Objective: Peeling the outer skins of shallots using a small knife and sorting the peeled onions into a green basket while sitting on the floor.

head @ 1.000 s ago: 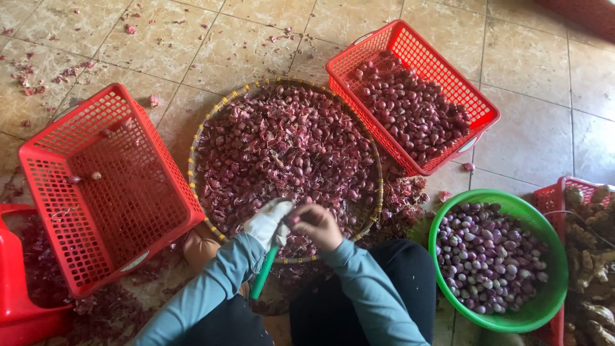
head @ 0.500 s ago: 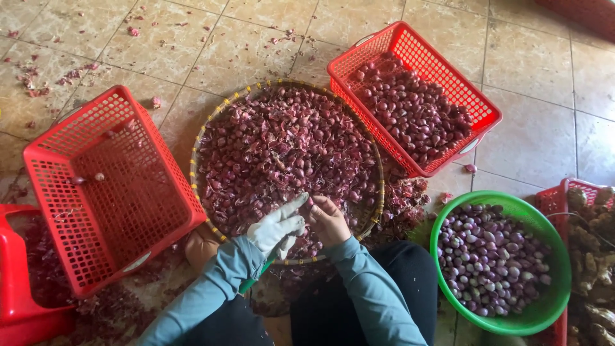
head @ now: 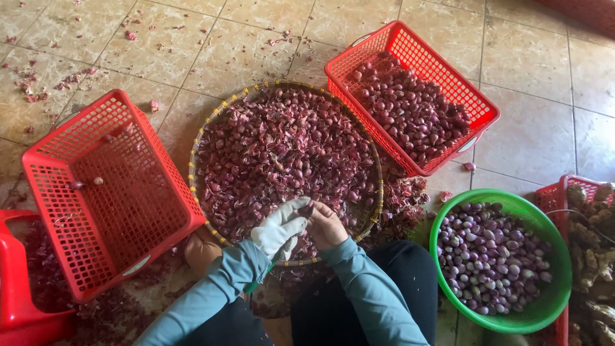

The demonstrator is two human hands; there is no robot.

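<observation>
A round woven tray (head: 200, 138) in front of me is heaped with purple shallots and loose skins (head: 288, 150). My left hand (head: 280, 228), in a white glove, is over the tray's near edge, closed around a green-handled tool whose handle tip (head: 255, 284) pokes out below the wrist. My bare right hand (head: 328, 225) is right beside it, fingertips meeting the glove and pinching a small shallot (head: 307, 209). The tool's blade is hidden between the hands.
A nearly empty red basket (head: 96, 192) stands at the left, a red basket of shallots (head: 410, 96) at the back right, a green bowl of peeled shallots (head: 500, 256) at my right. Ginger roots (head: 592, 256) fill a crate at the far right. Skins litter the tiles.
Both hands have stayed together over the tray's near edge, shifting slightly. The green handle, plainly visible a second ago, is now mostly hidden under the left sleeve.
</observation>
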